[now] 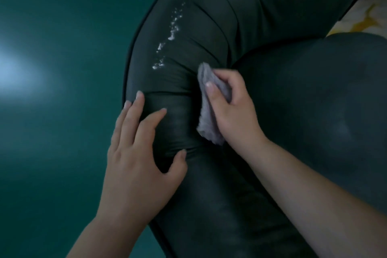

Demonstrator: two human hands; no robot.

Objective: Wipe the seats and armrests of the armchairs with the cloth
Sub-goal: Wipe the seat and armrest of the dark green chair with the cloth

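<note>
The right hand (230, 107) has its fingers and thumb curled round a bunched grey cloth (209, 109), pinching it and pressing it down into the crease where the armrest (167, 69) meets the seat cushion (314, 111). The left hand (138, 142) lies flat with its fingers spread and straight, holding nothing, bracing on the near end of that armrest just beside the cloth. The armrest's long axis runs away from me, up and slightly right. Along its crown sits a trail of white flecks (171, 31), looking like foam or droplets, starting just beyond and to the left of the cloth hand. That residue lies ahead of the cloth along the armrest's length, so I judge the right hand is the one placed to sweep forward over it. A patterned yellow fabric (360, 14) shows beyond the dark green floor (62, 48).
</note>
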